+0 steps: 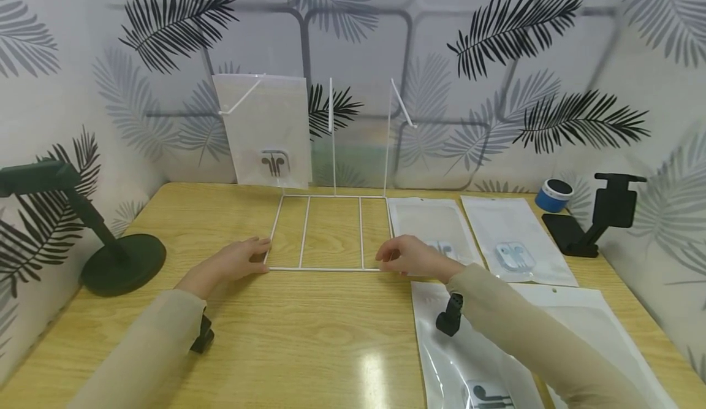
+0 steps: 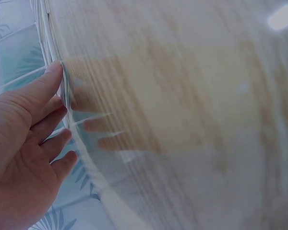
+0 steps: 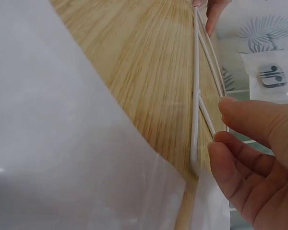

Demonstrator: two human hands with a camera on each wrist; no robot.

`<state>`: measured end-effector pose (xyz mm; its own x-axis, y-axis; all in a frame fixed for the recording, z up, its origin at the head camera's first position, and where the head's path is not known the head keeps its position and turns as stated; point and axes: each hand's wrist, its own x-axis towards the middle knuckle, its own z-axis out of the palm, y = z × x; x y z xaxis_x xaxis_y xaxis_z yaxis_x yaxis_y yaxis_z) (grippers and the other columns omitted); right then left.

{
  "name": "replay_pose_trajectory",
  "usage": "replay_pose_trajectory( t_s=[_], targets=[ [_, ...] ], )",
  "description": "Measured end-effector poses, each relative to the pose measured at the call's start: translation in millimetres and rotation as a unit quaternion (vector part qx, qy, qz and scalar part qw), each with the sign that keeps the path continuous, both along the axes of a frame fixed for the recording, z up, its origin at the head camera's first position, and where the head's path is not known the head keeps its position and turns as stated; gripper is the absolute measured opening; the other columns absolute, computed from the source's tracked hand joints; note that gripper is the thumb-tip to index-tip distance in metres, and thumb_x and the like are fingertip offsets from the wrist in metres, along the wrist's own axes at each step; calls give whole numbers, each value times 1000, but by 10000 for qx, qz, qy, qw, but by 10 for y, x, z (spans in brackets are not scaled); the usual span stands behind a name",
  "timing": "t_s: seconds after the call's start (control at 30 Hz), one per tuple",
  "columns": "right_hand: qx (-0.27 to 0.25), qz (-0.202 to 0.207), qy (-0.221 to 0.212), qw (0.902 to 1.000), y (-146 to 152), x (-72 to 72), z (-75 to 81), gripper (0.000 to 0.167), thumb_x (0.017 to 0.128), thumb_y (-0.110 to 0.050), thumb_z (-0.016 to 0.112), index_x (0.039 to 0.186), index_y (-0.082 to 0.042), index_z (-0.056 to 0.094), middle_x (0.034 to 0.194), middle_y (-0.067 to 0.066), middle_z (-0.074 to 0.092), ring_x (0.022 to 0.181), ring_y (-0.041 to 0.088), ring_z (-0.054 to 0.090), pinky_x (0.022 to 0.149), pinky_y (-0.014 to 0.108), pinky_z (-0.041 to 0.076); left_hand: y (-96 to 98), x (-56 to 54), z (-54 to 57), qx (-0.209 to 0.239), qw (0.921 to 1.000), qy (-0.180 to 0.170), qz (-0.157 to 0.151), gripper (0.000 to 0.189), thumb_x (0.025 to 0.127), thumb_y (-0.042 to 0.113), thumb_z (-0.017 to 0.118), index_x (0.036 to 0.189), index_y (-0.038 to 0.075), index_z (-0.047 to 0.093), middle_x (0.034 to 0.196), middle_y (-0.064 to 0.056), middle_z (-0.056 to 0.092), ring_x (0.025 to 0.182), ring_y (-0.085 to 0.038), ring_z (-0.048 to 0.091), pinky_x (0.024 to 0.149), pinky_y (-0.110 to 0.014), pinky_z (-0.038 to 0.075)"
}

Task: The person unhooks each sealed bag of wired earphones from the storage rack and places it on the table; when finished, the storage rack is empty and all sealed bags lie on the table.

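A white wire display rack (image 1: 331, 270) stands on the wooden table, its base flat and its upright wires rising at the back with several slanted prongs. From the left prong hangs a white packet (image 1: 267, 128) with an earphone picture. My left hand (image 1: 242, 259) is at the base's front left corner. In the left wrist view its thumb (image 2: 53, 76) touches the wire, fingers loosely spread. At the front right corner is my right hand (image 1: 410, 254), fingers bent. The right wrist view shows a gap between its thumb (image 3: 245, 115) and fingers, close beside the wire.
Flat white earphone packets lie right of the rack, one (image 1: 430, 219) beside its base, another (image 1: 518, 243) farther right, larger ones (image 1: 463, 341) under my right forearm. A dark green stand (image 1: 124, 265) is at left. A black phone stand (image 1: 612, 206) and blue tub (image 1: 553, 197) stand at right.
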<state>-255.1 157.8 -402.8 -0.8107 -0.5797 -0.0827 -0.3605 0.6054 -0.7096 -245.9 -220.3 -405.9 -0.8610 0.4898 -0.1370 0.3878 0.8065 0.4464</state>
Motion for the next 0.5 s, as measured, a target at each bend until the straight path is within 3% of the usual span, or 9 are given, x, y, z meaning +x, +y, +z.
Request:
replay_pose_trajectory(
  t_s=[0.23, 0.5],
  targets=[
    [272, 150, 421, 9986, -47, 15, -15, 7, 82, -7, 69, 89, -6, 70, 82, -4, 63, 73, 9, 54, 67, 26, 46, -7, -7, -2, -20, 10000, 9, -40, 61, 90, 24, 60, 137, -6, 36, 143, -24, 28, 129, -47, 21, 101, -60, 20],
    [394, 65, 434, 9983, -75, 28, -17, 4, 81, -5, 70, 85, -6, 70, 80, -4, 64, 72, 8, 54, 67, 24, 47, 12, 7, 30, -43, 10000, -35, 21, 61, 90, 24, 60, 138, -5, 36, 143, -26, 27, 128, -48, 22, 100, -60, 20]
  ],
)
